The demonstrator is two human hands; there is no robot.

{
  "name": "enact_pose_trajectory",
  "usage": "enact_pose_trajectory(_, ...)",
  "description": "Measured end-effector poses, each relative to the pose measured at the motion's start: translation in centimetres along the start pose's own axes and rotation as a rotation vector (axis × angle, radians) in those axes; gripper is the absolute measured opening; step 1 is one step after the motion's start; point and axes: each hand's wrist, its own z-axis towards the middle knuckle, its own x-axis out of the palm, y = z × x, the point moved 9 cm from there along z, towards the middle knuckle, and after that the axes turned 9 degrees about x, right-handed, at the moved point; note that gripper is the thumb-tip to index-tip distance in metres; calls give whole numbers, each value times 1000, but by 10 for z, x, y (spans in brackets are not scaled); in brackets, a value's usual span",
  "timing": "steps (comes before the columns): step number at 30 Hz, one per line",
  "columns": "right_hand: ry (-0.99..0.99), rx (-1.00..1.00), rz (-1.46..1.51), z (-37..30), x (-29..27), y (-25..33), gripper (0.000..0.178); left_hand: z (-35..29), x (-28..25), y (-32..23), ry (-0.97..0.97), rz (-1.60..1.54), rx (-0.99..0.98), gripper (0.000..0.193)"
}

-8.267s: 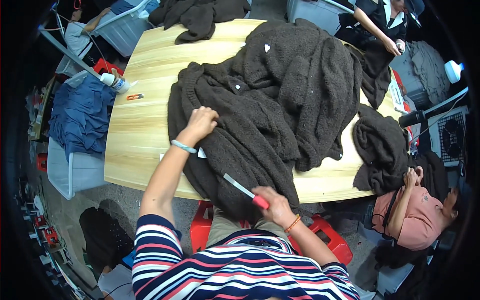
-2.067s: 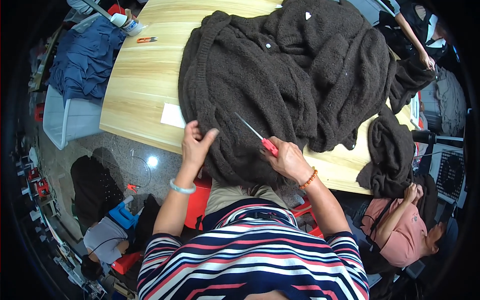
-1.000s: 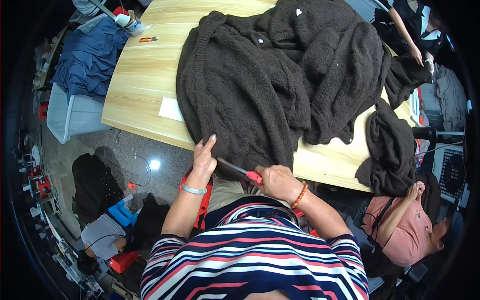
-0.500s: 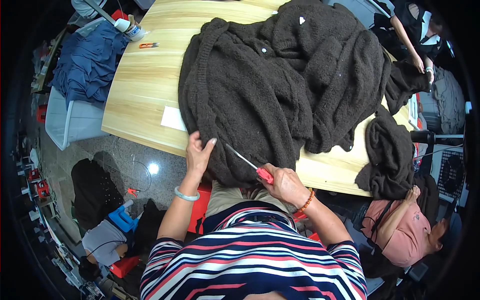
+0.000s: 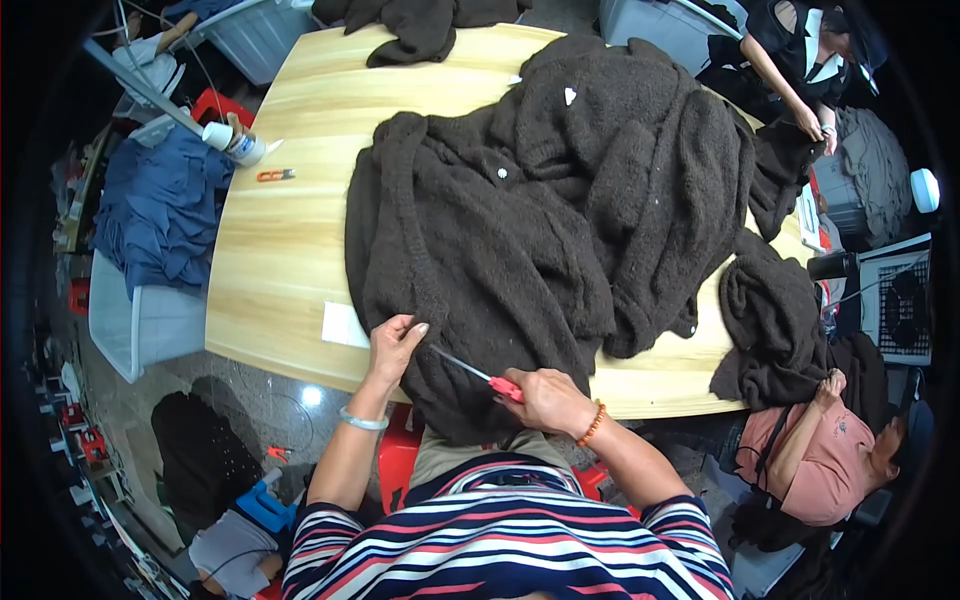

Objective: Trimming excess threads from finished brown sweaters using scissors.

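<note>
A large dark brown knitted garment [image 5: 480, 240] lies rumpled over the table, its near part hanging over the front edge toward my lap. My left hand [image 5: 393, 350] is closed at its lower left part, thumb and fingers pinching the knit. In my right hand [image 5: 550, 405] is a tool with a red handle [image 5: 507, 388] and a slim straight metal shaft [image 5: 460, 364]. The shaft's tip points at the knit just beside my left thumb; whether it enters the fabric I cannot make out.
The wooden table [image 5: 280, 240] bears a white card [image 5: 344, 324], small orange thread snips [image 5: 276, 175] and a white bottle [image 5: 235, 143]. Blue cloth fills a bin [image 5: 150, 325] at left. A pink-shirted person [image 5: 815, 450] sits at right; another person [image 5: 790, 70] handles dark knitwear at far right.
The whole view has shifted, showing more of the table's far side. My left thumb and fingers have closed on the knit, and the tool's tip is nearer to them.
</note>
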Motion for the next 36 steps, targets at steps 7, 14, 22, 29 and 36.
enact_pose_trajectory(7,-2,112,22,1,-1,-26,27,140,-16,-113,-280,903,526,46)
enact_pose_trajectory(14,-46,84,81,-7,6,-22,30,190,11,-113,15,979,337,27)
enact_pose_trajectory(22,89,-188,163,-24,9,20,31,-59,210,-326,960,520,864,22)
enact_pose_trajectory(29,-467,-34,300,-88,-33,-58,23,-190,283,-320,1609,-103,906,13)
enact_pose_trajectory(36,-878,687,374,-252,-113,-243,58,-254,350,-308,1585,-136,1274,18)
